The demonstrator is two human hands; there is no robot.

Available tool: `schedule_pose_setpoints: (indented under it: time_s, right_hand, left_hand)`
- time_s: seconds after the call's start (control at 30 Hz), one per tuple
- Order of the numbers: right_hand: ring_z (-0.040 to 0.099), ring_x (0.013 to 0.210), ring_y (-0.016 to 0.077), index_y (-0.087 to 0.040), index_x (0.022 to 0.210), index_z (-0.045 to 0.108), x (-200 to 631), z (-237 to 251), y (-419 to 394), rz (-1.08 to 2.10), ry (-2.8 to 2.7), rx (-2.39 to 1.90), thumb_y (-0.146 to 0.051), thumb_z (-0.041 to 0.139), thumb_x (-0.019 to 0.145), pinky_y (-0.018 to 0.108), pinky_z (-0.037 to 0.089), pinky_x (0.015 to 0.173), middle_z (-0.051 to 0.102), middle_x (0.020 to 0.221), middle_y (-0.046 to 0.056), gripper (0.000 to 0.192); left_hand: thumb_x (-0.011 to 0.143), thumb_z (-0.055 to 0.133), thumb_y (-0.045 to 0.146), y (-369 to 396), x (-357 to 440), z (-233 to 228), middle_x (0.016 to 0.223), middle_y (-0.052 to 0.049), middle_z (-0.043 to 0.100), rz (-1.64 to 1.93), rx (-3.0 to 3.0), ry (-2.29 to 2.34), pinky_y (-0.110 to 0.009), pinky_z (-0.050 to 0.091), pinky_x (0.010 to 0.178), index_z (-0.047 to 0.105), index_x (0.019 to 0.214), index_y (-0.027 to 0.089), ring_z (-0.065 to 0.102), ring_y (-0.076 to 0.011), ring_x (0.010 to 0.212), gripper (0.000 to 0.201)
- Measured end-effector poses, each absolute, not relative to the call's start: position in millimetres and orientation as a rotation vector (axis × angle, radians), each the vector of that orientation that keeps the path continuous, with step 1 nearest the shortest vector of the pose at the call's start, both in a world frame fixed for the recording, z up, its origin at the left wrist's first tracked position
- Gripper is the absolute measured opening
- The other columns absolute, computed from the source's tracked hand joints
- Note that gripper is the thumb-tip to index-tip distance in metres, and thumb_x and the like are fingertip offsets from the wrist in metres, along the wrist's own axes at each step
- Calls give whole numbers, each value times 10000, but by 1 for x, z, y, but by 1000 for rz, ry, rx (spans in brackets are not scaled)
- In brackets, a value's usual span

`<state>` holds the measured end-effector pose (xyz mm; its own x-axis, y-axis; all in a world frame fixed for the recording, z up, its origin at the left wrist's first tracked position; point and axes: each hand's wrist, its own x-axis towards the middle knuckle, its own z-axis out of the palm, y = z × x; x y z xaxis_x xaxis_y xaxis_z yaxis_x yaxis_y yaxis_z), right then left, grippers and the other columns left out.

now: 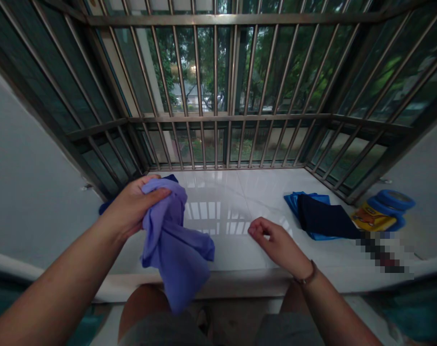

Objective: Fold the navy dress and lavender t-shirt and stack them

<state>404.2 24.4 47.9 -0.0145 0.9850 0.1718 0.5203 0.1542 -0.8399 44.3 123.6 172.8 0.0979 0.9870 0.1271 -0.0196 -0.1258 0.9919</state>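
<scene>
A crumpled purple cloth (177,259) hangs in loose folds from my left hand (141,206), whose thumb and fingers are closed on its upper part. Its lower end drops past the front edge of the white tiled sill (236,192). Over the sill's middle, my right hand (270,238) is curled with the fingertips together and nothing visible in it. Behind the left hand a dark blue item (171,178) shows only in part, so its kind is hidden.
At the right lie a folded dark navy cloth (324,216) and a shiny blue sheet or bag (322,236) under it. Beside them is a blue-lidded jar with a yellow label (375,216). A blurred-out patch covers something nearby. Metal window bars (234,117) enclose the sill.
</scene>
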Motion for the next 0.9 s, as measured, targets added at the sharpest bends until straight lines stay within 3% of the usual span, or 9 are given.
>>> schedule_pose_setpoints:
  time_s: [0.07,0.13,0.2,0.23,0.33,0.4,0.47,0.7,0.9]
  right_hand:
    - [697,898,201,-247,1206,730,367,39,6,885,-1653,-1395,-490,733,965,339,564,828,762,1000,32,342]
    - [716,1134,248,-264,1473,622,325,24,-11,1009,-1657,-1334,-438,859,863,409,572,1014,744,1331,98,677]
    - [666,1306,299,-259,1587,525,288,5,-23,1087,-1677,-1283,-428,938,775,460,528,1122,655,1517,140,927]
    - [660,1316,306,-250,1564,547,274,-4,-26,1106,-1675,-1256,-440,923,796,460,522,1124,662,1504,142,876]
    - [710,1060,237,-218,1181,722,254,-24,-28,1100,-1596,-1226,-467,662,1021,367,543,962,772,1138,82,302]
    - [661,865,187,-213,953,680,258,-28,-25,1053,-1514,-1267,-479,510,1091,311,515,826,726,915,38,344]
    - [600,786,170,-221,899,627,269,-27,-22,977,-1436,-1320,-534,472,1100,293,483,762,666,834,12,404]
    - [592,777,217,-258,979,611,324,2,-12,727,-1134,-1381,-690,364,1108,329,506,710,622,799,18,514]
    - [586,798,219,-230,1082,641,382,42,-7,348,-869,-1525,-718,403,1094,348,485,756,624,852,9,543]
  left_hand:
    - [602,1040,411,103,63,168,685,10,709,1112,1190,964,-248,576,489,641,819,215,664,-154,523,495]
    - [625,1049,406,84,82,164,647,41,668,1048,1106,907,-205,531,467,624,791,214,628,-120,500,495]
    - [636,1052,419,73,97,160,626,58,644,1060,1066,876,-181,510,462,628,771,209,600,-96,484,492]
    - [642,1049,432,71,101,159,634,55,655,1086,1060,869,-183,522,472,645,777,207,608,-96,490,482]
    - [672,1031,457,75,105,158,731,8,746,1191,1052,876,-232,604,545,737,892,203,704,-148,579,446]
    - [690,1018,443,82,101,160,814,-24,797,1276,1023,877,-257,650,621,776,967,198,761,-182,668,442]
    - [711,1000,413,88,95,164,870,-35,819,1351,984,865,-256,669,681,797,994,195,785,-189,729,412]
    - [848,874,446,95,72,180,999,-41,833,1530,1010,773,-292,700,794,818,1015,245,809,-228,923,267]
    - [912,829,495,96,57,194,1127,-56,830,1633,1139,711,-324,691,902,828,1091,252,791,-255,1102,302]
